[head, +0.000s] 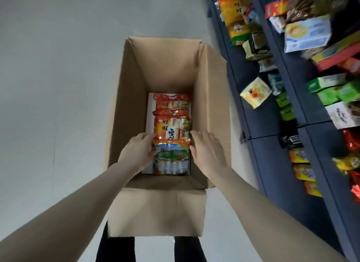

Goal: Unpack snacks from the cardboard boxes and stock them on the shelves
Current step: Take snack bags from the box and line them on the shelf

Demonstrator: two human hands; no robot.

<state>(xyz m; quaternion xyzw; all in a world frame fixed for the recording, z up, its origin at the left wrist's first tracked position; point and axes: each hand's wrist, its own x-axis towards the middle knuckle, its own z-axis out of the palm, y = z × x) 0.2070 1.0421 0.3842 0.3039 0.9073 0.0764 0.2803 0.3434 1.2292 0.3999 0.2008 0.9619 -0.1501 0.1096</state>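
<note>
Fingers of the left hand (139,151) and the right hand (206,151) curl around the sides of the orange plastic snack bag (171,132), inside the open brown cardboard box (155,211).

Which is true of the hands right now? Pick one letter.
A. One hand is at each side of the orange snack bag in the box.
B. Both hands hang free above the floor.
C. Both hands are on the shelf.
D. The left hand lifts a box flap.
A: the left hand and right hand flank the orange snack bag inside the cardboard box.
</note>
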